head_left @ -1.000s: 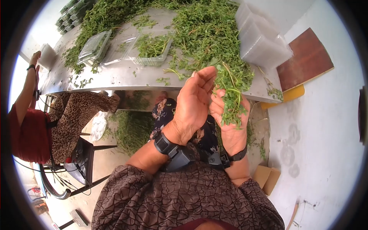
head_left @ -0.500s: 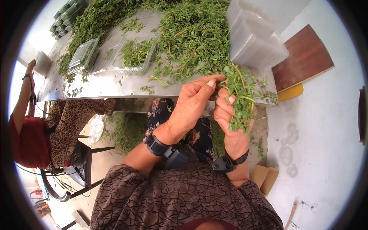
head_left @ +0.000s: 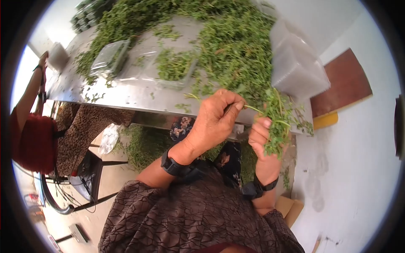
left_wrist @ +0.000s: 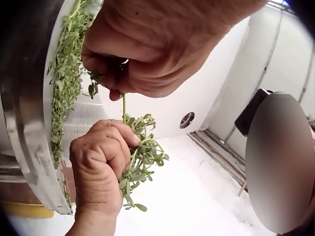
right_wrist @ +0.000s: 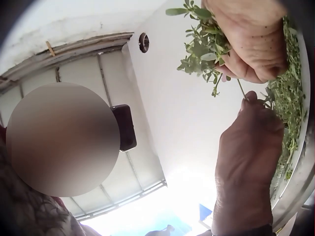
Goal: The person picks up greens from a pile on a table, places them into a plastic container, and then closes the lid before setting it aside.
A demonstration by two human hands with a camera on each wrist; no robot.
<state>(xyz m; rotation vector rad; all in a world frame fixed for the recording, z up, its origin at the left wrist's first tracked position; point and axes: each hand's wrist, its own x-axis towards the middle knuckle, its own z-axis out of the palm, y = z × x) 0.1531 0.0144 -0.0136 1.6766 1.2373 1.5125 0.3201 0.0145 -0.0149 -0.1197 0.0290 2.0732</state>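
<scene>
My right hand [head_left: 263, 141] grips a bunch of purslane [head_left: 278, 126], its leafy sprigs spilling over the fingers beyond the table's front edge. To its left, my left hand [head_left: 217, 118] pinches a thin stem [head_left: 253, 108] between thumb and forefinger. That stem runs straight across the gap into the bunch; the left wrist view shows the same stem [left_wrist: 124, 108] between both hands. Behind the hands lies a large heap of purslane [head_left: 236, 46]. An open clear clamshell box [head_left: 185, 82] holds more sprigs, and a closed one [head_left: 110, 57] is further left.
A tall stack of clear plastic boxes [head_left: 297, 67] stands at the metal table's [head_left: 135, 97] right end, near a reddish-brown board [head_left: 344, 84] by the wall. Another person's arm [head_left: 31, 92] is at the left, above a black chair [head_left: 98, 177]. Filled boxes [head_left: 88, 17] are stacked far left.
The left hand was spread beside the bunch, then brought its fingertips to it. Now it pinches a stem and has drawn apart from the right hand, which keeps its grip on the bunch.
</scene>
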